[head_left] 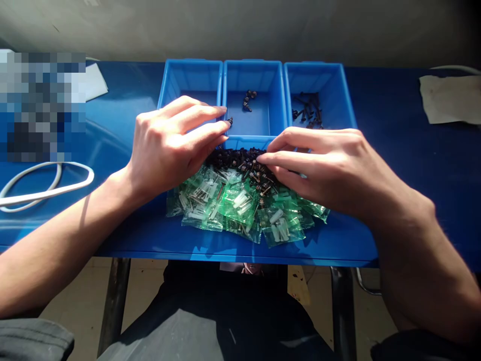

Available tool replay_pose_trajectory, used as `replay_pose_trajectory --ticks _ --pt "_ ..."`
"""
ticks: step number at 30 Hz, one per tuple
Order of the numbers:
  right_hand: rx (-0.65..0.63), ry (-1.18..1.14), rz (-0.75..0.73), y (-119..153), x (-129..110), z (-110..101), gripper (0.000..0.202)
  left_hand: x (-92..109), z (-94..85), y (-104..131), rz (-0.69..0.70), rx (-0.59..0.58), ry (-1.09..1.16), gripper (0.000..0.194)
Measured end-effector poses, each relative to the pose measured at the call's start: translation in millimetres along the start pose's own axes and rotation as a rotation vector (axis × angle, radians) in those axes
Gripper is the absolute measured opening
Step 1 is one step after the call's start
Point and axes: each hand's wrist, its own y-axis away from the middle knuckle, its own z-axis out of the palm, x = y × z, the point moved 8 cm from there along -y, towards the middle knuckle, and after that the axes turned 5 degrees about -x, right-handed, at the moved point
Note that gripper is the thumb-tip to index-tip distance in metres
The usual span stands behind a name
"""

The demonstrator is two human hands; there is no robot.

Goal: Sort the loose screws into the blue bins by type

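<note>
In the head view, the left forearm enters from the lower left, bare above a dark sleeve, and rises at a slant to the wrist. The left hand is palm down, its back uppermost, with its fingers reaching right across the near edge of the left blue bin. The fingertips lie close together beside the near left corner of the middle blue bin. A small dark screw shows at the tip of the index finger; whether it is pinched or merely touched cannot be determined.

The right forearm comes up from the lower right, and the hand turns left at the wrist. The right hand is also back uppermost, its fingers bent and slightly parted, the index fingertip at the right side of the pile of dark screws. Whether it grips one cannot be determined.

The pile is on the blue table in front of the middle bin, against green-tinted bags on its near side. Further screws are in the middle bin and the right blue bin.
</note>
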Motion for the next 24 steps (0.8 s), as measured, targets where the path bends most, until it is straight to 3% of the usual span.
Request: replay_pose_trajectory --ticks 3,8,12,17,19,21,24 --pt "0.096 -0.007 -0.028 -2.3 -5.0 -9.7 0.019 2.0 -1.1 -0.6 0.02 0.004 -0.024 0.03" --pt "0.176 -0.499 0.056 -10.2 -5.7 -15.2 0.016 1.6 -1.3 -0.9 0.051 -0.005 -0.038 0.027" --pt "0.197 -0.698 0.169 -13.4 -1.4 -6.7 0.017 1.8 -0.7 -0.5 0.058 -0.002 -0.051 0.025" --pt "0.451 -0.905 0.362 -6.6 23.3 2.4 0.023 0.4 2.1 -3.0 0.003 -0.083 -0.093 0.024" --pt "0.514 -1.031 0.387 -4.2 29.2 5.0 0.038 0.6 2.4 -3.9 -0.008 -0.108 -0.1 0.025" --pt "0.513 -0.999 0.405 -1.7 30.8 2.2 0.043 0.8 1.7 -4.1 -0.013 -0.109 -0.104 0.024" --pt "0.378 -0.576 0.243 -3.9 14.5 -10.5 0.023 1.5 0.5 -3.0 0.0 -0.086 -0.093 0.025"
